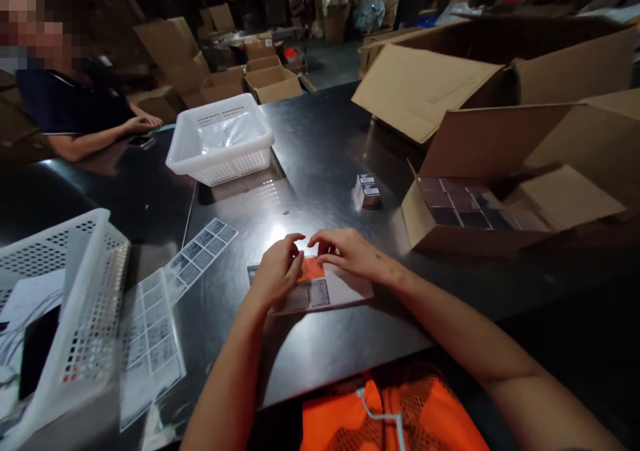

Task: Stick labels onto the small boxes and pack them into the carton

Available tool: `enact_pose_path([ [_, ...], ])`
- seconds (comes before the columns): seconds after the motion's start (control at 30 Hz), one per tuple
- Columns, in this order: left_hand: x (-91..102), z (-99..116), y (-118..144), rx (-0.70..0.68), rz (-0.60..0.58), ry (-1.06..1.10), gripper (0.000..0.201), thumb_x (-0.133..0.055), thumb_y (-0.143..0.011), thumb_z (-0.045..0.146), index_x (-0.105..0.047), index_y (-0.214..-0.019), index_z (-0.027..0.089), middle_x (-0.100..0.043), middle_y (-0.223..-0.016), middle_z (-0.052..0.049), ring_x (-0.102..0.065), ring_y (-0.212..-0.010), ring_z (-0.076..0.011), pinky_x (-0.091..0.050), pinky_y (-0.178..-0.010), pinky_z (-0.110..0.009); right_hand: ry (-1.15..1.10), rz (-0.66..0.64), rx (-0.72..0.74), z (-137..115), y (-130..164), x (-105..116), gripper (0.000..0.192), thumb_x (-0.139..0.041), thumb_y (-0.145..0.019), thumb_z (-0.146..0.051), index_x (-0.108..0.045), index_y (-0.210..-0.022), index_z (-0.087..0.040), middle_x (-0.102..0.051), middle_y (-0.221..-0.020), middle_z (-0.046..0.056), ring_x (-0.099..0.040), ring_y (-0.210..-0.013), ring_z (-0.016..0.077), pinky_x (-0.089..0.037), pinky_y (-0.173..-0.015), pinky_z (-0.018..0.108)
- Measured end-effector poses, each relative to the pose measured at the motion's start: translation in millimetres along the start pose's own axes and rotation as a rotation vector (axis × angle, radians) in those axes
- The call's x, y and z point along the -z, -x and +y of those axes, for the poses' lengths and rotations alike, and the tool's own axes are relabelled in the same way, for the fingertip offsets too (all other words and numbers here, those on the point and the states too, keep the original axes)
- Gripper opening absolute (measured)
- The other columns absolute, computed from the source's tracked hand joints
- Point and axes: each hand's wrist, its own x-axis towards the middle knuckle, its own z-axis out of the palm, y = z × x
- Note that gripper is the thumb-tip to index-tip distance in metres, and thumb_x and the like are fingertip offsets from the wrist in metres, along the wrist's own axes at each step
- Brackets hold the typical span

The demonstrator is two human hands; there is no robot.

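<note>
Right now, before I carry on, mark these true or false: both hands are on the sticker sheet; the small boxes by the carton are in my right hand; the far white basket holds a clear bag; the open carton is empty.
1. Both hands, left hand and right hand, are on the sticker sheet: true.
2. The small boxes are in the right hand: false, they stand alone on the table.
3. The far white basket holds a clear bag: true.
4. The open carton is empty: false, dark boxes fill it.
</note>
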Motion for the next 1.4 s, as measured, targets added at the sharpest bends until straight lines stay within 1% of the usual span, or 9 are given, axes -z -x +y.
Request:
enact_pose_path([
  [0.3,-10.2,-3,-1,0.063,0.105,-0.232,0.029,-0.041,-0.096,0.027,-0.063,-0.114,0.022,-0.059,-0.064,0.000,-0.057,-0.066,-0.0205,-0.040,-0.067,-0.031,-0.130,0.057,-0.100,15,5,-3,0.039,-0.085,-0.073,-0.023,-0.073,-0.109,-0.019,-0.073,-0.087,0.001,-0.068,-0.076,0.0153,-0.051,-0.071,0.024],
  [0.53,-12.7,-2,0,0.067,0.157,-0.314,0.030,-0.040,-0.096,0.024,-0.063,-0.115,0.022,-0.061,-0.069,-0.002,-0.058,-0.070,-0.0222,-0.037,-0.065,-0.030,-0.090,0.114,-0.247,13,7,-9,0.023,-0.080,-0.079,-0.023,-0.078,-0.101,-0.020,-0.077,-0.084,0.001,-0.071,-0.076,0.0156,-0.050,-0.074,0.025],
  [0.7,-12.4,-6,-3,0.176,0.113,-0.393,0.031,-0.039,-0.097,0.025,-0.059,-0.119,0.020,-0.069,-0.075,-0.005,-0.062,-0.068,-0.0232,-0.035,-0.061,-0.030,0.227,0.165,0.038,6,12,-19,0.004,-0.078,-0.082,-0.018,-0.076,-0.081,-0.021,-0.075,-0.104,0.006,-0.065,-0.106,0.0245,-0.047,-0.096,0.042],
  [0.83,-12.4,-14,-7,0.254,0.054,-0.482,0.032,-0.038,-0.097,0.022,-0.059,-0.120,0.015,-0.070,-0.073,-0.009,-0.064,-0.068,-0.0259,-0.039,-0.067,-0.033,0.202,0.235,0.220,3,13,-6,0.003,-0.071,-0.089,-0.025,-0.072,-0.086,-0.025,-0.068,-0.110,0.003,-0.062,-0.111,0.0204,-0.049,-0.100,0.038],
  [0.97,-15.2,-18,-6,0.173,0.086,-0.618,0.037,-0.037,-0.099,0.027,-0.060,-0.124,0.013,-0.072,-0.101,-0.018,-0.065,-0.095,-0.0331,-0.042,-0.084,-0.045,0.339,0.672,-0.180,18,-4,28,0.037,-0.064,-0.093,-0.028,-0.056,-0.127,-0.019,-0.050,-0.132,0.017,-0.055,-0.123,0.0319,-0.044,-0.106,0.053],
  [1.03,-16.6,-17,-5,0.098,0.178,-0.654,0.039,-0.042,-0.098,0.030,-0.061,-0.127,0.013,-0.069,-0.113,-0.020,-0.061,-0.104,-0.0363,-0.041,-0.090,-0.051,0.445,0.747,-0.447,31,-16,46,0.065,-0.071,-0.086,-0.027,-0.040,-0.142,-0.016,-0.038,-0.143,0.024,-0.057,-0.121,0.0374,-0.046,-0.103,0.057],
  [1.13,-17.8,-13,-4,0.017,0.315,-0.494,0.037,-0.048,-0.095,0.033,-0.064,-0.123,0.013,-0.067,-0.113,-0.020,-0.060,-0.105,-0.0351,-0.044,-0.091,-0.052,0.473,0.688,-0.661,47,-28,63,0.076,-0.068,-0.084,-0.020,-0.028,-0.147,-0.013,-0.035,-0.142,0.030,-0.066,-0.106,0.0386,-0.051,-0.093,0.058],
  [1.2,-19.2,-7,-3,0.058,0.368,-0.243,0.035,-0.051,-0.094,0.036,-0.065,-0.117,0.015,-0.069,-0.102,-0.016,-0.062,-0.096,-0.0304,-0.049,-0.087,-0.048,0.444,0.692,-0.636,52,-29,60,0.077,-0.065,-0.081,-0.015,-0.025,-0.147,-0.013,-0.040,-0.137,0.027,-0.068,-0.101,0.0348,-0.053,-0.091,0.055],
  [1.4,-28.6,16,-1,0.334,0.233,0.826,0.066,-0.074,-0.074,0.052,-0.051,-0.127,0.021,-0.067,-0.118,-0.012,-0.071,-0.084,-0.0209,-0.059,-0.070,-0.038,0.180,0.902,0.005,25,-7,-24,0.068,-0.073,-0.076,-0.025,-0.027,-0.126,-0.028,-0.040,-0.132,0.014,-0.063,-0.106,0.0244,-0.057,-0.092,0.042],
])
